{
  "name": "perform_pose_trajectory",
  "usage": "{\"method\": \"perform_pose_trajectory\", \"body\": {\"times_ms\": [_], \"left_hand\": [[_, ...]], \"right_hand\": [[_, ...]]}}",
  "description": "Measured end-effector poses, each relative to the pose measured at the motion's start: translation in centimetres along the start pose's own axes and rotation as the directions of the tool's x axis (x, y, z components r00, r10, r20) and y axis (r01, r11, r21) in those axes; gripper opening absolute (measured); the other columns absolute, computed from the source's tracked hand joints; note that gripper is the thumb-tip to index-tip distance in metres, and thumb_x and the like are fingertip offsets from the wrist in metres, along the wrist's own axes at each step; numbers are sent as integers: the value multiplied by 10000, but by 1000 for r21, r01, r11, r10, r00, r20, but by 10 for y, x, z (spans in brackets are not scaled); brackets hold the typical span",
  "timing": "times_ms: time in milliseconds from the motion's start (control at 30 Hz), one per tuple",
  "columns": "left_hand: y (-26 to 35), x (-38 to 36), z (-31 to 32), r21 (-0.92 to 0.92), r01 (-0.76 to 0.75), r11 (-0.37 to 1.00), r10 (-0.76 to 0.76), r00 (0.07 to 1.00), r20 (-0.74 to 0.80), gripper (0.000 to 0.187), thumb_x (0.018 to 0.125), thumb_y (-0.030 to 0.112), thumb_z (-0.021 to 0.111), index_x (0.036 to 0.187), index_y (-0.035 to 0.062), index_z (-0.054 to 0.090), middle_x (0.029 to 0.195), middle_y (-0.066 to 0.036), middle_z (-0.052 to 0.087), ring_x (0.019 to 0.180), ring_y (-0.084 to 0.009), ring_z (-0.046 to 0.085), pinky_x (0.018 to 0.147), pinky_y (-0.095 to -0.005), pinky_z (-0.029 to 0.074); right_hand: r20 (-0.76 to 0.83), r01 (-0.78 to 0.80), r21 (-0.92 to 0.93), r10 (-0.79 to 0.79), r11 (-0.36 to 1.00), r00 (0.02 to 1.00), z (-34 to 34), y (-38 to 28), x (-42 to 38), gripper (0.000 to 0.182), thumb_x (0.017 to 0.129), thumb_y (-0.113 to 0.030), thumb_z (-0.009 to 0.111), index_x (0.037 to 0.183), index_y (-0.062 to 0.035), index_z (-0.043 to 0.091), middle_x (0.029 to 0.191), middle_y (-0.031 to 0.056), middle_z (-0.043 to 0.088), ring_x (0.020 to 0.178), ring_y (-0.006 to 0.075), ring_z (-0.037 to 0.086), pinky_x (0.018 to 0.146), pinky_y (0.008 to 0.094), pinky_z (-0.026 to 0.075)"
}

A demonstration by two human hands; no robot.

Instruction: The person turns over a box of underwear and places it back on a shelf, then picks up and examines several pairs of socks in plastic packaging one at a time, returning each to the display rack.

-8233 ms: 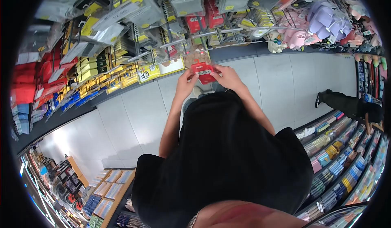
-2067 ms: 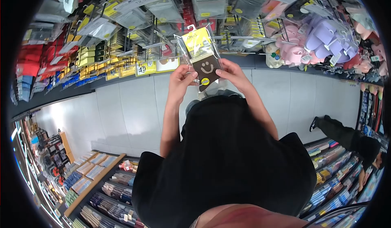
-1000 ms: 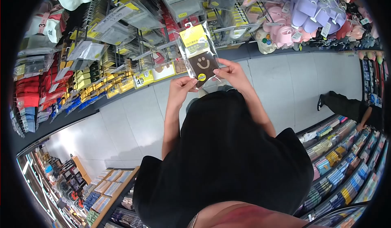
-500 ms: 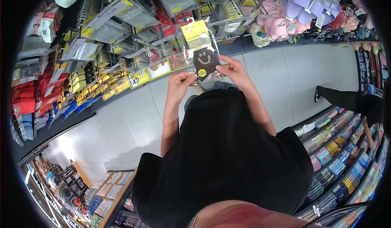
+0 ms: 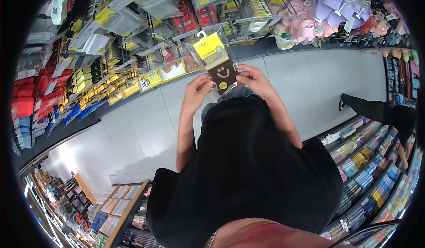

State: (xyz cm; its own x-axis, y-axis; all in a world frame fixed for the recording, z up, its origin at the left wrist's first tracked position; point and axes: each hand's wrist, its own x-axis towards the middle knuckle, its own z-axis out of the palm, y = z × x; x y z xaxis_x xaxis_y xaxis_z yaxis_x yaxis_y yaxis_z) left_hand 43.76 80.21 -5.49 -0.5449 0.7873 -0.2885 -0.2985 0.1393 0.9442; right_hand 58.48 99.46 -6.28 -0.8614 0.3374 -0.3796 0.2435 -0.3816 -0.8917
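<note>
A clear plastic packet (image 5: 218, 62) with a yellow header card and a dark brown item showing a smiling face is held up in front of my body. My left hand (image 5: 198, 92) pinches its lower left edge between thumb and fingers. On the other side, my right hand (image 5: 254, 80) grips the lower right edge, thumb at the front. A white hook tab sticks out at the packet's top, and a round yellow sticker lies near its bottom. Behind it hang more packets (image 5: 208, 15) on the rack.
Racks of hanging packets (image 5: 119, 22) run along the front and left. Purple slippers (image 5: 330, 2) hang at upper right. Another person (image 5: 376, 111) stands at the right beside shelves of folded goods (image 5: 367, 173). A wooden-edged shelf (image 5: 126, 203) is at lower left; grey floor (image 5: 301, 84) lies between.
The packet has tilted and shifted slightly down, its top leaning further left. Both hands keep their hold on it. The view has turned a little.
</note>
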Motion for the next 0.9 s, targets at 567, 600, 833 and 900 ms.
{"method": "perform_pose_trajectory", "body": {"times_ms": [567, 600, 833, 900], "left_hand": [[-40, 17, -4, 222, -56, 973, 69, 996, -52, 181, 890, 102, 627, 1030, -12, 609, 899, -18, 627, 799, -77, 546, 689, -228, 441], [-42, 21, -1, 208, -36, 977, 49, 997, -56, 198, 892, 103, 624, 1050, -14, 601, 904, -20, 629, 810, -79, 552, 708, -230, 447], [-64, 78, 37, 227, -51, 973, 66, 996, -59, 346, 895, 119, 617, 1201, -17, 529, 1048, -63, 635, 912, -122, 578, 827, -258, 452], [-67, 101, 54, 263, -7, 965, 19, 999, -44, 376, 891, 133, 621, 1219, -15, 517, 1090, -80, 622, 934, -130, 575, 836, -259, 449]], "right_hand": [[66, 11, -180, 1, 984, 998, 1, 30, 17, 391, 917, -142, 595, 1272, -9, 500, 1075, 85, 619, 947, 136, 584, 838, 272, 466], [81, 47, -201, -31, 978, 996, -4, 34, 21, 383, 915, -138, 593, 1265, -9, 505, 1088, 75, 618, 946, 134, 584, 835, 274, 470], [-4, 181, -372, -197, 910, 980, -70, 59, 59, 344, 893, -157, 600, 1211, -39, 544, 1039, 125, 657, 905, 192, 649, 761, 326, 514], [-74, 90, -532, -152, 842, 986, -93, 53, 64, 334, 881, -184, 604, 1188, -61, 557, 1018, 148, 661, 910, 242, 654, 755, 351, 515]]}}
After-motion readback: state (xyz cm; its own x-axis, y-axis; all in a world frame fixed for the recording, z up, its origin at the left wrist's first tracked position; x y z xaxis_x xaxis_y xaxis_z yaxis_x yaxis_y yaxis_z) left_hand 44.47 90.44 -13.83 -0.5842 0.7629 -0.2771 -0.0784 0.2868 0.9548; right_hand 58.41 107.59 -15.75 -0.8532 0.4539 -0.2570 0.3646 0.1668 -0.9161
